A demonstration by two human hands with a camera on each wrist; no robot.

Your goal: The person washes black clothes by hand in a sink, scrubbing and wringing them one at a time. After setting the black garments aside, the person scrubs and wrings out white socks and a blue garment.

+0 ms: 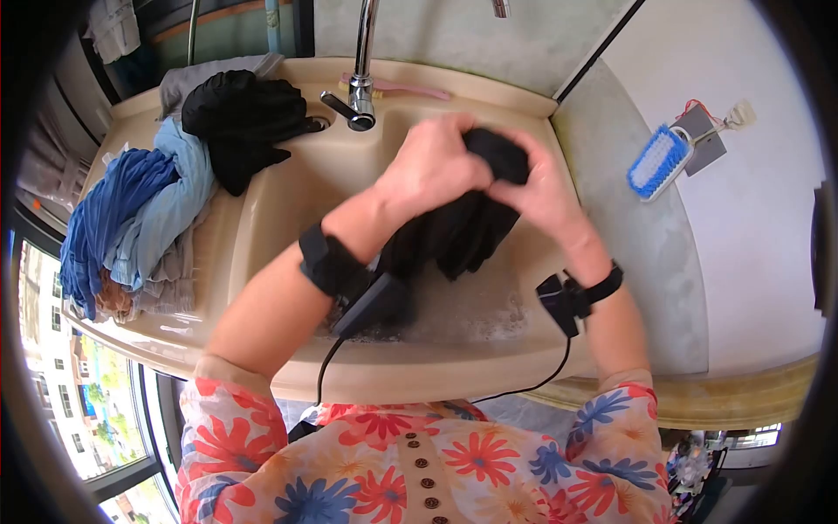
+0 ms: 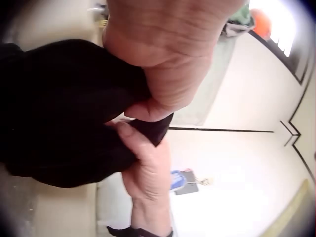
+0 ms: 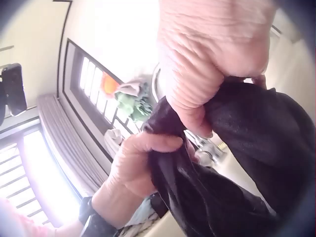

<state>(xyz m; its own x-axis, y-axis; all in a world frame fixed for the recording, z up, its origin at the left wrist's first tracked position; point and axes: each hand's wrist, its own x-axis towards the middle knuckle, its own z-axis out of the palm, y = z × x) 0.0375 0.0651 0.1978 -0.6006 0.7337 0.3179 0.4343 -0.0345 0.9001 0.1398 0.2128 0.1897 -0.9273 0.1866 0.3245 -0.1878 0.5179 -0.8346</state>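
Observation:
Both hands hold a wet-looking black cloth garment (image 1: 458, 231) above the basin of a beige sink (image 1: 288, 218); its exact kind is hidden by the folds. My left hand (image 1: 436, 162) grips its upper part from the left, thumb toward the middle. On the other side my right hand (image 1: 546, 188) pinches the fabric between thumb and fingers. In the right wrist view the garment (image 3: 266, 143) hangs in folds below both thumbs. Some foamy water (image 1: 497, 327) lies in the basin bottom beneath it.
A chrome faucet (image 1: 362, 87) rises at the sink's back, with a pink-handled brush (image 1: 410, 87) behind it. On the left ledge lie black cloth (image 1: 240, 122), light blue cloth (image 1: 170, 210) and darker blue cloth (image 1: 113, 214). A blue-and-white scrub brush (image 1: 659, 162) hangs on the right wall.

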